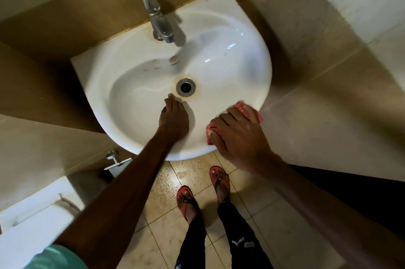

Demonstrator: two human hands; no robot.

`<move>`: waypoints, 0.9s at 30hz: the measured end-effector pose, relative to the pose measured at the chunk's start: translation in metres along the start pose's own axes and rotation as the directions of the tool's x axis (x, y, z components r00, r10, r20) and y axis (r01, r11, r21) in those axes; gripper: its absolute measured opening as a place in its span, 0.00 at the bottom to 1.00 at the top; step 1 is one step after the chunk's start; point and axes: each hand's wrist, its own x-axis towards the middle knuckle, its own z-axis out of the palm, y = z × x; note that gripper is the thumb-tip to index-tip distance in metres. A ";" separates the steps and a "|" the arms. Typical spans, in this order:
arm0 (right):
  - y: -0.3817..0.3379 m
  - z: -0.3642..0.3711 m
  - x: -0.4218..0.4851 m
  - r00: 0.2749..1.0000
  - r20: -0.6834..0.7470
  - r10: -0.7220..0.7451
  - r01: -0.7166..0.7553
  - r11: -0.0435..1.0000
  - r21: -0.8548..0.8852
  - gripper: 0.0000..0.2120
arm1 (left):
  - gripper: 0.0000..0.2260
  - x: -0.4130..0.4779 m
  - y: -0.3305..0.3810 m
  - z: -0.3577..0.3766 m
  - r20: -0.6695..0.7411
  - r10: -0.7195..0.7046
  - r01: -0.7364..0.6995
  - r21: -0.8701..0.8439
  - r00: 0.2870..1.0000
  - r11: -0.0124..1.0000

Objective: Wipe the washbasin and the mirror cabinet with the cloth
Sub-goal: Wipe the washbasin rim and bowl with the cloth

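Washbasin [219, 34] is white, wall-mounted, seen from above; flat back edge runs along the tan wall from lower left up to upper right, rounded front bulges toward the lower right and the person; long axis follows that back edge. Tap [158, 21] sits mid back edge, spout pointing down-right into the bowl; drain [185, 87] near bowl centre, brownish staining around it and below the tap.

Cloth [241, 107] is pink-red, bunched on the front-right rim of the basin; it lies under the right hand [238, 135], showing past the fingertips at the top and beside the thumb at the left; its visible stretch runs along the rim, lower left to upper right. Right grip: palm down, fingers spread flat and pressing the cloth to the rim, not a closed fist.

Left hand [174, 116] is inside the bowl at the front slope, fingers together pointing up toward the drain, fingertips just short of it; holds nothing, grip narrow and flat on the porcelain.

Below the basin: tiled floor [274, 214], two feet in red sandals [219, 177], dark trousers. Mirror cabinet not in view.
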 end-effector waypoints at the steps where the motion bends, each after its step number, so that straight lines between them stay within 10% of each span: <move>1: -0.005 0.000 -0.010 0.999 -0.032 0.039 -0.038 0.999 0.023 0.19 | 0.31 0.001 0.003 0.000 0.006 -0.009 0.009 0.017 1.000 1.000; 6: -0.046 0.024 -0.028 0.917 -0.116 0.382 -0.358 0.915 0.183 0.24 | 0.28 0.005 0.015 0.001 -0.008 -0.074 0.074 0.034 0.997 0.997; 13: -0.059 0.036 0.016 0.600 -0.116 0.791 -0.659 0.572 0.488 0.35 | 0.27 0.009 0.016 0.006 -0.034 -0.092 0.092 -0.007 0.995 0.996; 27: -0.077 0.032 0.021 0.456 0.009 0.890 -0.719 0.362 0.594 0.40 | 0.26 0.006 0.020 0.001 0.001 -0.141 0.139 -0.197 0.990 0.970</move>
